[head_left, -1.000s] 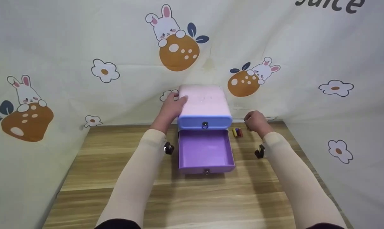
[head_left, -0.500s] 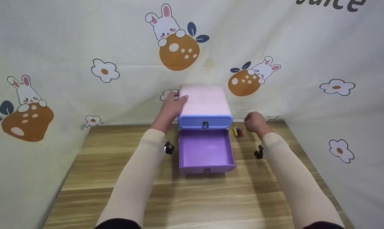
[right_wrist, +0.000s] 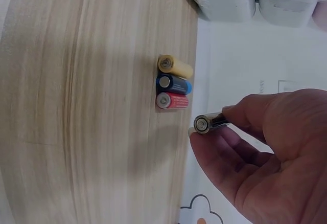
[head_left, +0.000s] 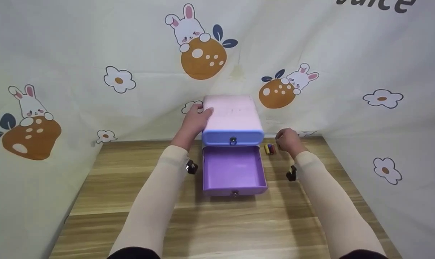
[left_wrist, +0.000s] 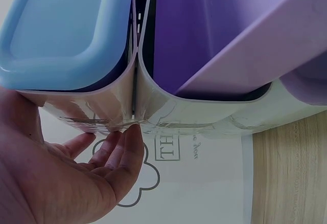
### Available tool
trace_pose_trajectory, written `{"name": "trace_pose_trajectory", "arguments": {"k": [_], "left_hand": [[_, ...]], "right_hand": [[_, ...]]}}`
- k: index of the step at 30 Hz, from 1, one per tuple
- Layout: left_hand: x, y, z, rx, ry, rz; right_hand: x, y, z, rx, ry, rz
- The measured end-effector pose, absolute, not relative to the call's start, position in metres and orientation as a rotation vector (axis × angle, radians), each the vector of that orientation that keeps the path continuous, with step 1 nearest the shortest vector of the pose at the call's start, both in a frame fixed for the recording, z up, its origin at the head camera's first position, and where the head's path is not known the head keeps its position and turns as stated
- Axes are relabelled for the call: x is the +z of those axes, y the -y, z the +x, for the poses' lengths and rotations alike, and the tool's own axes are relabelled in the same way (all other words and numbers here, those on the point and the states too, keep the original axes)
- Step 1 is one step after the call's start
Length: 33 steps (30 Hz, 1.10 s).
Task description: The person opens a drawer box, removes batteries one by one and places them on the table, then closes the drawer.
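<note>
A small drawer unit (head_left: 232,111) with a pink top stands against the back cloth. Its blue upper drawer (head_left: 215,138) is closed, while the purple lower drawer (head_left: 233,171) is pulled out with a bare floor. My left hand (head_left: 196,120) holds the unit's upper left side, thumb over the top edge and fingertips against the side wall. In the right wrist view my right hand (right_wrist: 286,152) pinches a battery (right_wrist: 209,122) between thumb and fingers. Close by, a yellow battery (right_wrist: 176,66), a blue battery (right_wrist: 174,85) and a red battery (right_wrist: 172,101) lie side by side on the table.
The wood-grain table (head_left: 131,194) runs back to a pale cloth (head_left: 149,108) printed with rabbits and flowers, which also hangs at both sides. The pulled-out drawer juts toward the front, between my two forearms.
My right hand has drifted slightly left and down, nearer the row of batteries. The left hand and the drawers stay as they were.
</note>
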<state>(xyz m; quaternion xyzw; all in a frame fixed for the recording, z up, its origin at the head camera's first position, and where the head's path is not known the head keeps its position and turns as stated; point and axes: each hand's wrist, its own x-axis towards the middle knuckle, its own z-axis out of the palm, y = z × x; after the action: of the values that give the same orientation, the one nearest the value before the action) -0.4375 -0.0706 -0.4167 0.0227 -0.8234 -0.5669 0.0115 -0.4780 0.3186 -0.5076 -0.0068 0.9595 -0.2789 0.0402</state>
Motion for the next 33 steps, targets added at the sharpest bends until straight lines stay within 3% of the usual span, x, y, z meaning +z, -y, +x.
{"name": "trace_pose_trajectory", "arguments": {"k": [18,33], "left_hand": [[-0.417,0.070,-0.438,-1.802,2.559,0.062],[-0.419,0.069,-0.440,-1.763,2.563,0.083]], "right_hand": [[-0.526,-0.320,-0.476,-0.875,-2.986,0.000],[-0.532,-0.319,-0.483,-1.138,-2.686,0.240]]}}
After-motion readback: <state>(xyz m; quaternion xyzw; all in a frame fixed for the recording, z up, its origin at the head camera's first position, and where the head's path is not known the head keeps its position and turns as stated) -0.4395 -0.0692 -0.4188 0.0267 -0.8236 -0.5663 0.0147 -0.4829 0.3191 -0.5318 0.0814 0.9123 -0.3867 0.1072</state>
